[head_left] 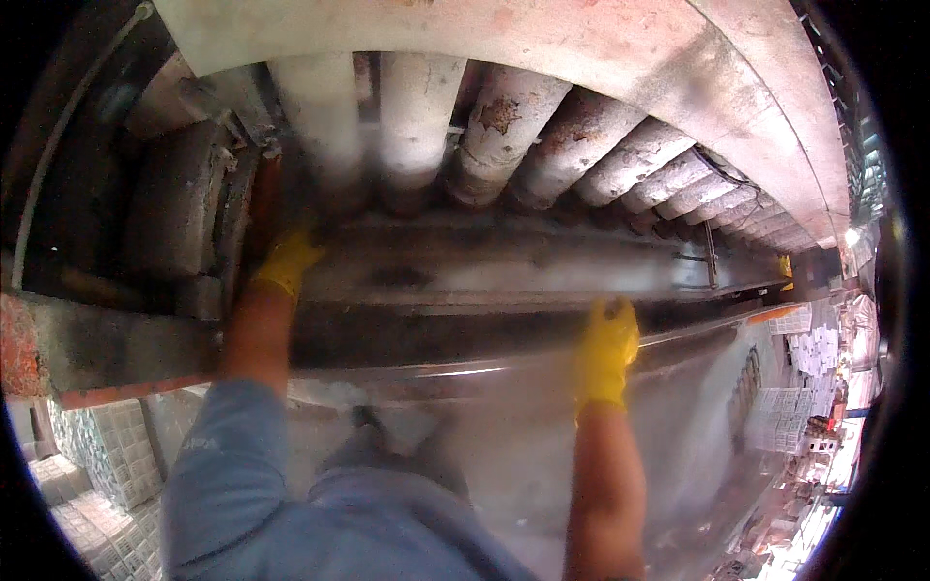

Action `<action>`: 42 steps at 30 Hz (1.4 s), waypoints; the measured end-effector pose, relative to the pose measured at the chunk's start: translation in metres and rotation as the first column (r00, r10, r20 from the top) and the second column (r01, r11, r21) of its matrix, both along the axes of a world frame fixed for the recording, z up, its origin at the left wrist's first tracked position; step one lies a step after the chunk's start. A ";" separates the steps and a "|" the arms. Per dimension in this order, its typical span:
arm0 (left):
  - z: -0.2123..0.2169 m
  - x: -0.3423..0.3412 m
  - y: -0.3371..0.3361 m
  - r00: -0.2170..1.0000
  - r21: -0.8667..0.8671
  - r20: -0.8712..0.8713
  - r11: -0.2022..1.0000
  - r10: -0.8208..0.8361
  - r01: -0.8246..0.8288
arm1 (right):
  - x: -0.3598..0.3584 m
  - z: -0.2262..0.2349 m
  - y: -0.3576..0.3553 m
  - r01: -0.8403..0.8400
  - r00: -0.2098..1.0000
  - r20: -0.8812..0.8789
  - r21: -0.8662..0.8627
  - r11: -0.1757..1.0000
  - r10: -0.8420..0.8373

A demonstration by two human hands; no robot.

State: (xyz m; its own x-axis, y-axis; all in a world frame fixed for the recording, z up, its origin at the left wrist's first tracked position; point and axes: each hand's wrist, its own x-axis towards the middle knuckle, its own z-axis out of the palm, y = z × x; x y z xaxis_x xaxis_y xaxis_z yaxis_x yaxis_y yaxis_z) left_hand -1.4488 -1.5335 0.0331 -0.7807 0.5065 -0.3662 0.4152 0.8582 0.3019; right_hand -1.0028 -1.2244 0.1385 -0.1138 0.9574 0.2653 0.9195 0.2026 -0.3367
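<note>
My left hand (289, 261), in a yellow glove, is at the left end of a long grey metal trough or panel (494, 271). Its fingers look stretched out to the right, though motion blurs them. My right hand (608, 353), also gloved in yellow, reaches up to the panel's near edge. A dark gap shows between its fingertips, and nothing visible lies in them. Whether either hand presses on the metal I cannot tell. Beyond the panel stands a slanting row of several thick, worn rollers or pipes (421, 121), with flaking patches.
A broad pale cover (581, 34) overhangs the rollers. Dark machine housing (174, 203) stands at the left. A metal rail (455, 370) runs in front of me. Stacked pale blocks or bundles (111, 450) stand lower left, with more stacks (780, 416) at the right.
</note>
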 end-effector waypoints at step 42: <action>-0.007 0.030 -0.006 0.986 -0.252 -0.141 0.966 -0.089 0.051 | 0.035 -0.006 -0.018 0.015 0.999 -0.027 -0.101 0.995 -0.018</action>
State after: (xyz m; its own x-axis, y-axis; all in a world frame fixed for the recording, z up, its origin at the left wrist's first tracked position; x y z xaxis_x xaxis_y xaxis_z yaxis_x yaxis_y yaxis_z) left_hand -1.4184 -1.5396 0.0260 -0.8021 0.4700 -0.3683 0.5008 0.8655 0.0138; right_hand -0.9679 -1.2427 0.1325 -0.0920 0.9810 0.1707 0.9124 0.1517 -0.3801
